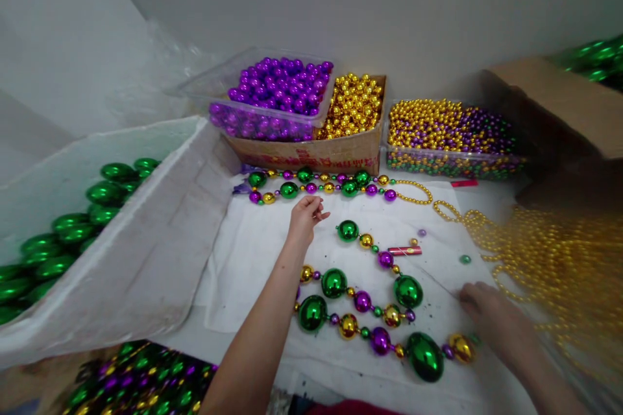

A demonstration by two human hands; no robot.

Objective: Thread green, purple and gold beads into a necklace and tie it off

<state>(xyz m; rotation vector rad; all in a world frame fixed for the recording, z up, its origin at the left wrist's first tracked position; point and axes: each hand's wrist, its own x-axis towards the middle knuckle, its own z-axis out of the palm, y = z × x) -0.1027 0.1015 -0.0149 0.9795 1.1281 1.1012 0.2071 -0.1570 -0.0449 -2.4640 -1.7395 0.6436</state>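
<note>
My left hand [305,215] hovers over the white cloth [253,253], fingers loosely spread and holding nothing, just below a finished strand [321,185] of green, purple and gold beads. A second looped strand [363,301] of large green, purple and gold beads lies in front of me. My right hand [489,314] is blurred and rests on the cloth at that strand's right end, beside a gold bead [461,347]. A thin thread seems to run from it toward the red lighter [403,250]. Whether its fingers pinch anything is unclear.
Along the wall stand a tub of purple balls [282,87], a cardboard box of gold balls [353,104] and a tub of small mixed beads [448,130]. A white foam box [160,227] with green balls sits left. Gold bead strings [549,259] pile up right.
</note>
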